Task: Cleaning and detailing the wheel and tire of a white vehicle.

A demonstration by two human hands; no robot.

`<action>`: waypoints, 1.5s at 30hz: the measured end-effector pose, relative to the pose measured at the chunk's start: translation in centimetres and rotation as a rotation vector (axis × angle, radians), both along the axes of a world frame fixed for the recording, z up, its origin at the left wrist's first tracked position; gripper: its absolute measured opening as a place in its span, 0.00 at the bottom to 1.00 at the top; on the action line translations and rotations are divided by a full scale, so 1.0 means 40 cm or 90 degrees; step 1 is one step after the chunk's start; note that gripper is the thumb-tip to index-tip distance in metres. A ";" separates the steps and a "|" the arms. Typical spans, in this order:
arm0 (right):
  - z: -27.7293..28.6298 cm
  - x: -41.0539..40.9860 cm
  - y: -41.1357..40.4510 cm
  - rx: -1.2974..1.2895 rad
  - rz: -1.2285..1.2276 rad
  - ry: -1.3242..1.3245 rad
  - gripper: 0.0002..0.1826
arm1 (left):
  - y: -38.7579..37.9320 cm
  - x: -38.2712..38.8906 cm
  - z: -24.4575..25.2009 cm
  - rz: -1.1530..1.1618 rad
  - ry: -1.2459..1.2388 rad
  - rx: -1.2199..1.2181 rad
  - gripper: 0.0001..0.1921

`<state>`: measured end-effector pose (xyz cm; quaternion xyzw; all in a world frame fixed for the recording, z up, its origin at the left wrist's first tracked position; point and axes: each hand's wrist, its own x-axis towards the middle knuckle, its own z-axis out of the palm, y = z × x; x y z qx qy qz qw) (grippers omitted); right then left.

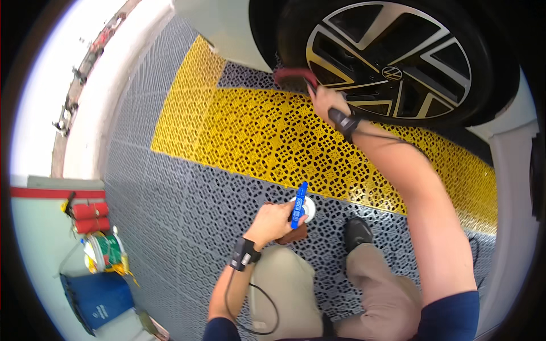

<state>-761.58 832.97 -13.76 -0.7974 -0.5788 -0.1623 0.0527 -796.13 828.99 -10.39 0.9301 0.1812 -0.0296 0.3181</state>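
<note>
My right hand (328, 104) grips the dark handle of a curved red tool (294, 77), perhaps a brush or applicator; blur hides its exact kind. The tool lies against or close to the left side of a car's black tire (294, 47), beside the black and silver alloy wheel (391, 73). In my left hand (273, 222) is a blue marker-like pen (300, 205), held upright in the picture. Partly behind that pen and hand is a round white object (310, 208), and a brown item (294, 235) shows below my fingers; whether I hold these cannot be told.
Grey perforated floor tiles (183, 204) meet a yellow tile strip (247, 132) under the car. Red cylinders (91, 211), a green and white bucket (106, 251) and a blue bag (100, 300) are at the left wall. My black shoe (357, 233) rests on the floor.
</note>
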 end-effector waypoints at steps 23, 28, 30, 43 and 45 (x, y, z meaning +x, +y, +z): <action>-0.236 0.146 -0.241 1.221 -0.580 1.657 0.06 | 0.034 0.119 0.020 0.023 0.074 -0.017 0.16; -0.113 0.290 -0.454 1.237 -0.594 1.080 0.19 | 0.014 0.117 0.023 0.043 0.090 -0.008 0.15; -0.036 0.321 -0.518 1.262 -0.551 0.944 0.22 | 0.000 0.111 0.021 0.045 0.073 -0.003 0.14; 0.561 0.153 -0.354 0.591 -0.150 0.103 0.38 | -0.036 0.100 0.023 0.050 0.053 0.025 0.15; 0.556 0.152 -0.377 0.583 -0.184 0.076 0.38 | -0.040 0.110 0.023 0.050 0.067 0.040 0.16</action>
